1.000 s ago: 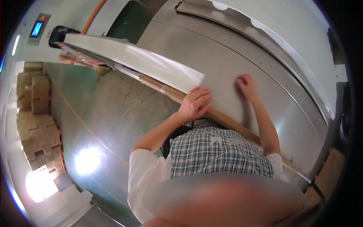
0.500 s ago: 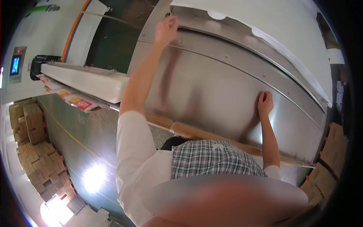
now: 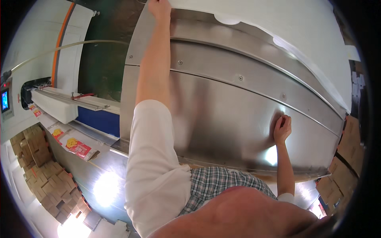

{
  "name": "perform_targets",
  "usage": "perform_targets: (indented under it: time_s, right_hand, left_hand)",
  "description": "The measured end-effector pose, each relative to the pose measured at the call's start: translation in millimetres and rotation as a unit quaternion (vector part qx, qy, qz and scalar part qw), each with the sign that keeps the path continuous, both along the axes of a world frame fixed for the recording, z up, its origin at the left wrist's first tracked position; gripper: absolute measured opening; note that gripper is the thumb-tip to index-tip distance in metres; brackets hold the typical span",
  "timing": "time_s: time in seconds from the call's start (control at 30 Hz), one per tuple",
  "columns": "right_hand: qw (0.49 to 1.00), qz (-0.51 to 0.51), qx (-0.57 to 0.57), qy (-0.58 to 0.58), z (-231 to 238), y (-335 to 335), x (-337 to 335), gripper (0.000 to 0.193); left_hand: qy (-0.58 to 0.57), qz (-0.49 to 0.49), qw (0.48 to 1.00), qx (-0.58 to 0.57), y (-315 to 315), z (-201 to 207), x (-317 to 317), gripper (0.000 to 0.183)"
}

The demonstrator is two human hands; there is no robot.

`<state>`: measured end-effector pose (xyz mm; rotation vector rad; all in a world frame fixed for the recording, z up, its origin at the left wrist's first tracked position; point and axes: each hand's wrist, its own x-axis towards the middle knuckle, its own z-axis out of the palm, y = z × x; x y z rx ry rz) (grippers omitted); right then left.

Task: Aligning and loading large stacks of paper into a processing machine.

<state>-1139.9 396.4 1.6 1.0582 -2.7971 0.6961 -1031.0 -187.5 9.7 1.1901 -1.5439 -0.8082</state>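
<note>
My left hand point(image 3: 160, 8) reaches far ahead to the top edge of the view, next to the left end of a raised steel ledge point(image 3: 222, 31). Its fingers look curled in, but the picture's edge cuts them off, so what they hold, if anything, is hidden. Over the brushed steel table point(image 3: 234, 119) on the right is my right hand point(image 3: 282, 129), loosely closed with the fingers bent together and nothing visible in them. A broad white sheet-like mass point(image 3: 285, 20) with a wavy front edge lies beyond the ledge.
Left of the table, a white block point(image 3: 55, 105) lies on a conveyor with a blue surface point(image 3: 97, 121), leading to a white machine point(image 3: 31, 43) with a lit screen point(image 3: 4, 100). Red-and-white printed packaging point(image 3: 75, 146) hangs alongside. Cardboard stacks point(image 3: 45, 178) stand behind.
My left hand has gone farther forward, and my view has shifted. The white block has slid away from the table toward the machine, exposing the blue surface. My right hand stays curled over the steel.
</note>
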Motion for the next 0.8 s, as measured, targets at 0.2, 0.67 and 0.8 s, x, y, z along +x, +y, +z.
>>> perform_targets:
  time_s: [0.2,0.67,0.8]
  right_hand:
    - [1.000,0.008,-0.013,0.017,-1.4,0.7,0.8,0.005]
    - [0.997,0.036,-0.022,0.057,0.3,-0.8,-0.3,0.005]
    - [0.998,0.014,-0.019,0.051,-0.3,-0.7,0.1,0.005]
  left_hand:
    - [0.072,-0.049,0.996,0.003,-0.9,-0.5,5.4,0.034]
    - [0.163,-0.138,0.971,0.103,21.7,-4.2,43.2,0.017]
    - [0.077,-0.211,0.967,0.121,16.3,6.7,51.2,0.026]
